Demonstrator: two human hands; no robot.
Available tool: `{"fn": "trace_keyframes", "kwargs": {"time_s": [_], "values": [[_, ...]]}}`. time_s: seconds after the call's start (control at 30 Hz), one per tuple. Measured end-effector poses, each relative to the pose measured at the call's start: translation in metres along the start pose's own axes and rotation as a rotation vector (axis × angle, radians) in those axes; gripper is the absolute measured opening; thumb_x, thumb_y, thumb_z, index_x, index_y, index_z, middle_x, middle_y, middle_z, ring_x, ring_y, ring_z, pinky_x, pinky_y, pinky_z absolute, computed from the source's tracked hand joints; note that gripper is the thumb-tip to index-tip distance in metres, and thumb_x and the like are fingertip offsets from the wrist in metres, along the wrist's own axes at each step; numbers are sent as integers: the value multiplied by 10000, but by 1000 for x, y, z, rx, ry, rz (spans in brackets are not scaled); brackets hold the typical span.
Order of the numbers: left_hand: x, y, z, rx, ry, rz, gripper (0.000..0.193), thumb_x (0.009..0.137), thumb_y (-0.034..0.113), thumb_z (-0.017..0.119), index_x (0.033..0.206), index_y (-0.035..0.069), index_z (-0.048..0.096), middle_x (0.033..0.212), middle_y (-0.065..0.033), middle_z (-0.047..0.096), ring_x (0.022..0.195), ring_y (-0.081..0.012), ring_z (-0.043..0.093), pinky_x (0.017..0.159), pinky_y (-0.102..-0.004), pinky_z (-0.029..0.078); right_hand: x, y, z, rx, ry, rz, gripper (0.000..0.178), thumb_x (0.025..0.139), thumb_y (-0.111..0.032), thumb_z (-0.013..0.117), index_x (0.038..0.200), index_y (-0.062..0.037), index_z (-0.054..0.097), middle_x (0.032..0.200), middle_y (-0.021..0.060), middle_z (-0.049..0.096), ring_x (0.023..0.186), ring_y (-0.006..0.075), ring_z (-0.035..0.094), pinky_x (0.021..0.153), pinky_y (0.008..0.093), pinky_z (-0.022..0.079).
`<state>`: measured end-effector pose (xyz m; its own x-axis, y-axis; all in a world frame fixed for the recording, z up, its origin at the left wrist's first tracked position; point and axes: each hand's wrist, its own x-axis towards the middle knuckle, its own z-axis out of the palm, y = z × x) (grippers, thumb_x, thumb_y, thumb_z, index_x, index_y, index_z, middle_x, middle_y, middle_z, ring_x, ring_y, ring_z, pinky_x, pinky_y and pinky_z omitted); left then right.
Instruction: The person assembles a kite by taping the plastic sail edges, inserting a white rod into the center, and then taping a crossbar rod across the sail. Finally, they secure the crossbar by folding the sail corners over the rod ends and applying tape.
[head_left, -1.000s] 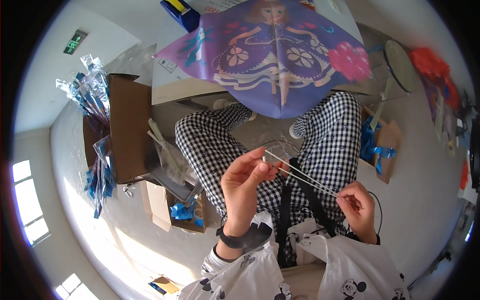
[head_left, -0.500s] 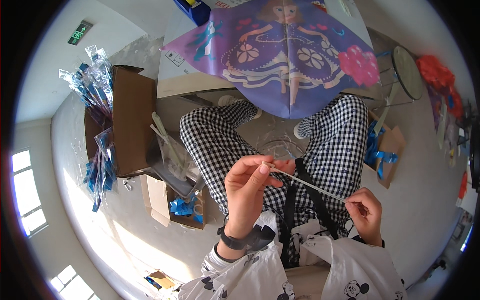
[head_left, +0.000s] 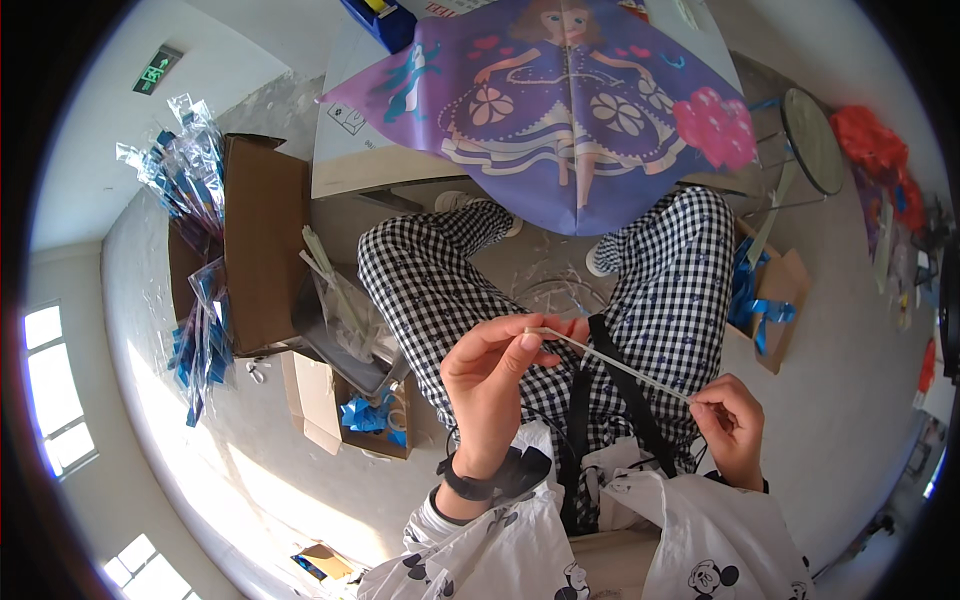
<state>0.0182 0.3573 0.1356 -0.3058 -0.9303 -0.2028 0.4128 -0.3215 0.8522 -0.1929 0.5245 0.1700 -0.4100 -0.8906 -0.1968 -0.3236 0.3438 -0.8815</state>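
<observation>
My left hand [head_left: 495, 385] pinches one end of a thin pale rod [head_left: 610, 361] over my lap. The other end of the rod is pinched by my right hand [head_left: 728, 425], lower and to the right. The rod slants across my checked trousers [head_left: 440, 290]. Ahead of my knees a purple kite [head_left: 570, 110] with a printed figure in a dress lies spread on a white table [head_left: 345, 150], its tip hanging over the edge.
A tall cardboard box [head_left: 255, 240] with clear-wrapped blue packs [head_left: 185, 190] stands at my left. A small open box [head_left: 345, 410] with blue ribbon sits near it. Another box [head_left: 775, 300] with blue strips is at my right, beside a round stool [head_left: 812, 140].
The view has tilted, so the kite and table sit higher in the picture. Both hands have shifted slightly, and what looked like two rods a second ago now shows as one.
</observation>
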Motion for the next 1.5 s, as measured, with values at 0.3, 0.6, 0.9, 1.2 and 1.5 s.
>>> {"fn": "trace_keyframes", "kwargs": {"time_s": [0.3, 0.6, 0.9, 1.2, 1.5], "values": [[0, 0, 2, 105, 55, 30, 146, 938, 49, 601, 1039, -27, 674, 997, -173, 700, 910, -253, 696, 683, -298, 597, 0, -4, -1, -18, -1, -8, 41, 848, 0, 679, 853, -2, 638, 795, 41, 574, 600, 60, 468, 493, 186, 337], [0, 0, 2, 94, 52, 51, 147, 933, 56, 613, 1033, -28, 680, 998, -174, 702, 898, -251, 698, 680, -299, 596, 0, -2, 0, -17, 0, 12, 29, 854, -2, 669, 857, 2, 640, 784, 35, 564, 602, 61, 457, 490, 188, 330], [0, -3, 3, 356, 79, 307, 169, 822, -96, 674, 966, -17, 716, 969, -106, 650, 858, -184, 646, 679, -249, 549, -2, 1, 0, -36, 28, 32, 38, 844, 7, 671, 833, 2, 636, 759, 32, 556, 584, 65, 424, 497, 209, 306], [-4, -5, 7, 675, 150, 591, 246, 734, -127, 729, 932, 18, 736, 932, -69, 616, 822, -147, 602, 658, -215, 483, -5, -14, 0, -47, 30, 84, 35, 838, 6, 672, 829, -6, 641, 749, 30, 559, 566, 60, 407, 491, 214, 301], [-5, -7, 7, 796, 181, 652, 203, 766, -92, 722, 941, 10, 732, 942, -62, 597, 825, -147, 584, 684, -222, 479, -6, -23, -1, -50, 32, 59, 30, 845, 18, 667, 838, -6, 649, 761, 30, 575, 558, 68, 427, 473, 211, 302]]}}
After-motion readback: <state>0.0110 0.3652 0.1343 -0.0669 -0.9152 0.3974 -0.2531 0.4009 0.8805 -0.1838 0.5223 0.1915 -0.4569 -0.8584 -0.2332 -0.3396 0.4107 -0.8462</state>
